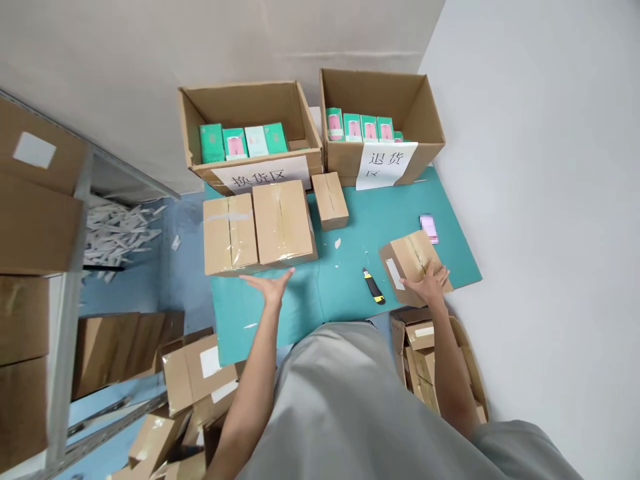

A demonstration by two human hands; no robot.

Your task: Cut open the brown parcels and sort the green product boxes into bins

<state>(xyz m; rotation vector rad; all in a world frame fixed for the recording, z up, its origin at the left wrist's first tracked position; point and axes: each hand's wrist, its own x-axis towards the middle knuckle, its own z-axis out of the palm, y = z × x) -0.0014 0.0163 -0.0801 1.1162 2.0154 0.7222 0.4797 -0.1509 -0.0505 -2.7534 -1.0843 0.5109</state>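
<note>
My right hand [427, 283] lies with fingers spread on the near edge of a small taped cardboard box [413, 257] with a white label, at the right of the teal mat [350, 280]. My left hand [273, 285] hovers open, fingers stretched, just in front of two larger taped boxes [257, 227] that stand side by side on the mat. It touches nothing. A yellow-and-black utility knife [373, 287] lies on the mat between my hands.
Another small box [330, 200] and a pink card [429, 228] lie on the mat. Two open labelled cartons [250, 107] [385, 93] with green packets stand at the back. Cartons of small boxes [425, 360] [190, 393] flank my body. Metal shelving [65, 320] stands left, a wall right.
</note>
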